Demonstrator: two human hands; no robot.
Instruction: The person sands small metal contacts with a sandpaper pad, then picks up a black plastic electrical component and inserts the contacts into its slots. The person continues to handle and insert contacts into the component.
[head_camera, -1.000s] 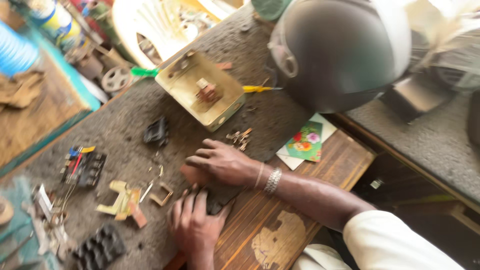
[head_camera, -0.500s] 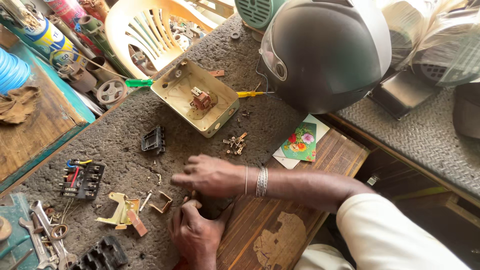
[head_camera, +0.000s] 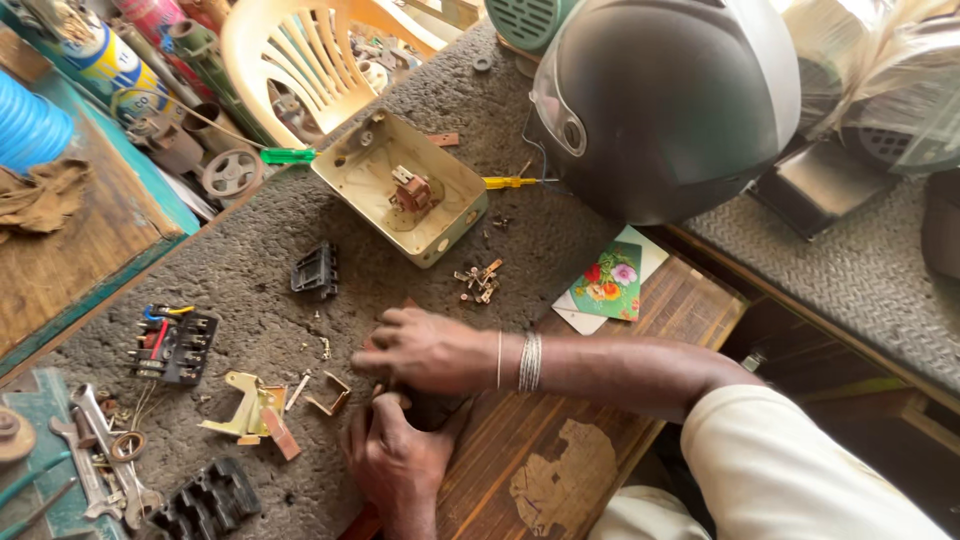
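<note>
My right hand (head_camera: 430, 350), with metal bangles on the wrist, lies palm down on the rough grey bench top (head_camera: 260, 330), fingers curled over a small dark part (head_camera: 432, 408). From below, my left hand (head_camera: 392, 458) reaches up and grips the same part with its fingertips. The part is mostly hidden between both hands, at the edge of a worn wooden board (head_camera: 560, 450). Just left of my hands lie a bent brass bracket (head_camera: 330, 398) and a yellowish metal piece (head_camera: 245, 412).
An open cream switch box (head_camera: 400, 185) with a brown part inside sits above my hands, with loose screws (head_camera: 478, 282) beside it. A dark helmet (head_camera: 665, 105) stands at the upper right. Black terminal blocks (head_camera: 315, 272), a wired block (head_camera: 172, 345), spanners (head_camera: 100, 455) and screwdrivers (head_camera: 288, 156) lie around.
The view has swung and steadied. My right hand has slid down toward my left, and both now close on the dark part.
</note>
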